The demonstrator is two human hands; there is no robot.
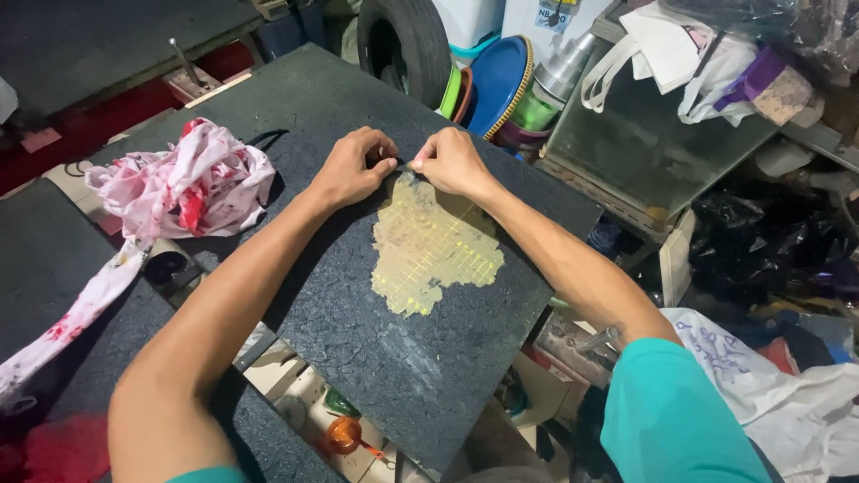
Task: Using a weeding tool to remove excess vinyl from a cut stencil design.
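— Starting from the left edge, what lies on the work surface?

— On the left of the dark speckled board (pixel 376 358) sits a crumpled white-and-red patterned cloth (pixel 183 179), one strip trailing down toward the near corner. It is well apart from both hands.

— And the hands themselves?

— The left hand (pixel 353 168) and the right hand (pixel 450 161) meet at the middle of the board, knuckles nearly touching. Both are curled closed, fingertips pinching the far edge of a yellowish gridded patch (pixel 432 246). I cannot tell whether they grip a thin film on it or only press down on its rim.

— Where is that patch, and how does it lie?

— It lies flat on the board, just below the hands and between the forearms. Its long axis runs from the hands back toward the person, the narrow end pointing away, the wider, ragged end nearer the body.

— How far along does the work look?

— I would judge it early. The hands are only at the top edge, and almost the whole patch is stuck flat; nothing is visibly lifted or curled.

— And to the right?

— A blue round lid (pixel 497 85) stands behind the board, beside a tyre (pixel 407 40), with white bags (pixel 671 54) on a glass-topped stand further right.
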